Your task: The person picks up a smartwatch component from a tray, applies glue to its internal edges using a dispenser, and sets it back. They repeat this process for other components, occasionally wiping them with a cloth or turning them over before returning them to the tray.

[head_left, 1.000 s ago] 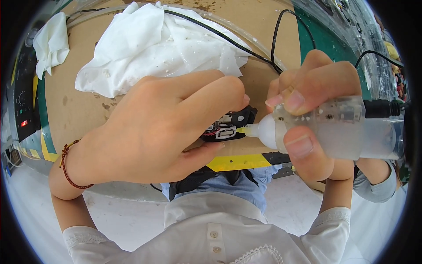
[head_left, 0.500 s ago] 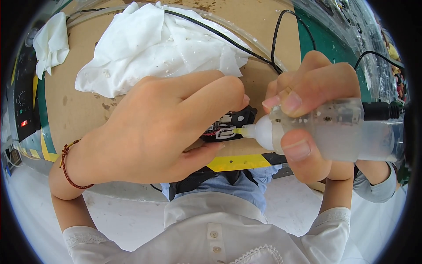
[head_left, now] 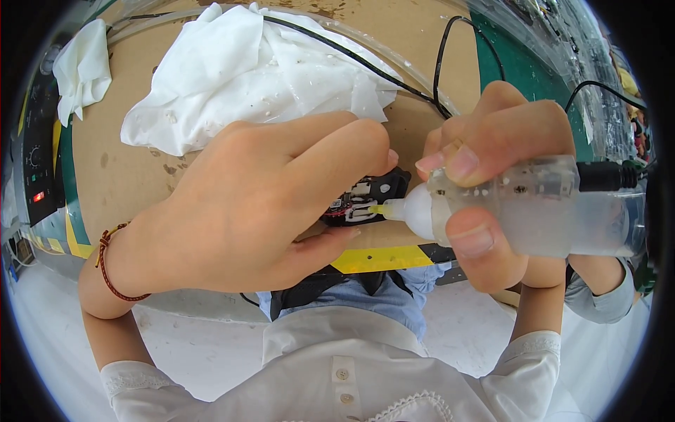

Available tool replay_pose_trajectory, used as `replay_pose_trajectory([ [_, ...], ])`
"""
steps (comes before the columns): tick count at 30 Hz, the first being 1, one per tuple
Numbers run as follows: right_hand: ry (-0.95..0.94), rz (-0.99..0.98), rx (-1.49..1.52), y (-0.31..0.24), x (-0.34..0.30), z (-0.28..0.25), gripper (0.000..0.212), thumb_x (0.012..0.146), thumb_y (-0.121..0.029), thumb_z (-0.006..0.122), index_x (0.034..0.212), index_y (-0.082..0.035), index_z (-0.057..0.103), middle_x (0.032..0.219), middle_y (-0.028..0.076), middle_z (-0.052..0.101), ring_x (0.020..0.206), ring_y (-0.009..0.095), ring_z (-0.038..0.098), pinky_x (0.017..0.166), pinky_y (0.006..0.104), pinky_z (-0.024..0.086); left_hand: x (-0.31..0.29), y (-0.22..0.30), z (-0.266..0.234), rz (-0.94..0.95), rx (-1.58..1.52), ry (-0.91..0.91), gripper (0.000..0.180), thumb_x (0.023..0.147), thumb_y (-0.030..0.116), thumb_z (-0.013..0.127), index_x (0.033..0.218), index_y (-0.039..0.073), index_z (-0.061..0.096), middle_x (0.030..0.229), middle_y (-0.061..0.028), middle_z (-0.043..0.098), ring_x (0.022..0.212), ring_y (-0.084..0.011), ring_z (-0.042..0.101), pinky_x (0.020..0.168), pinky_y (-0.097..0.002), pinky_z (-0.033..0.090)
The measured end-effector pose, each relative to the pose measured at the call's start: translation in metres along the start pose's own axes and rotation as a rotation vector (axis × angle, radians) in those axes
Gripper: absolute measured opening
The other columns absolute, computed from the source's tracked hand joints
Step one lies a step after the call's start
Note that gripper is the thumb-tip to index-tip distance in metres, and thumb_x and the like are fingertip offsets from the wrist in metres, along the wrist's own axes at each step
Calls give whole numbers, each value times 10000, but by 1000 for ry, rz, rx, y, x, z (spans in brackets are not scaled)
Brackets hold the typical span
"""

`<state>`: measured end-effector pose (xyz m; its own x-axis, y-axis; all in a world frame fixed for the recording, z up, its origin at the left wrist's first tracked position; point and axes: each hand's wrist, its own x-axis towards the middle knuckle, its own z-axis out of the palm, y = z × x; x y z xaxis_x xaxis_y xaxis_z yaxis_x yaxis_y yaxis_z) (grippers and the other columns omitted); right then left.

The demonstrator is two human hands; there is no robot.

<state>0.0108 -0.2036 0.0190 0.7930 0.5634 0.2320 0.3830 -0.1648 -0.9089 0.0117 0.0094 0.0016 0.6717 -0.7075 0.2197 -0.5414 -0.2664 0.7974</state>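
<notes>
My left hand pinches a small black electronic housing between thumb and fingers, just above the table's near edge. Red wires and metal parts show inside the housing; its left part is hidden under my hand. In my right hand is a translucent glue dispenser syringe with cloudy contents, lying sideways between thumb and fingers. Its yellowish needle tip points left and meets a pale strip in the housing. A black fitting joins a cable to the dispenser's right end.
A crumpled white cloth lies on the brown board, crossed by a black cable. Farther left are a smaller white cloth and a black control box with a lit red switch. Yellow-black tape lines the near edge.
The needle tip has shifted very slightly left along the pale strip, with the right hand. The left hand and housing stay nearly still.
</notes>
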Motion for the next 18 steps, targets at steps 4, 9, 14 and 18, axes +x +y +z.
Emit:
replay_pose_trajectory([
  [4,-5,-23,-42,1,-1,-1,363,736,-285,659,932,-92,422,790,33,504,693,133,474,643,272,466,0,1,1,-14,-2,0,307,639,69,711,846,7,492,725,-61,500,486,-152,432,419,-232,330],
  [9,43,-16,-79,-1,1,1,351,738,-294,653,917,-90,429,780,37,512,692,137,471,646,278,470,1,-1,2,2,6,12,299,644,59,705,851,7,496,723,-66,503,486,-155,435,419,-233,330],
  [14,22,-8,-100,-2,1,-1,357,723,-302,668,902,-93,440,780,39,503,686,139,478,660,280,474,1,1,2,6,2,17,288,649,54,698,843,8,491,716,-70,499,482,-166,430,418,-239,328],
  [18,111,68,1,-3,0,7,370,715,-303,680,910,-97,443,783,35,477,679,131,478,673,278,475,1,1,2,-6,14,11,278,649,52,693,824,8,481,708,-71,492,474,-173,420,416,-241,324],
])
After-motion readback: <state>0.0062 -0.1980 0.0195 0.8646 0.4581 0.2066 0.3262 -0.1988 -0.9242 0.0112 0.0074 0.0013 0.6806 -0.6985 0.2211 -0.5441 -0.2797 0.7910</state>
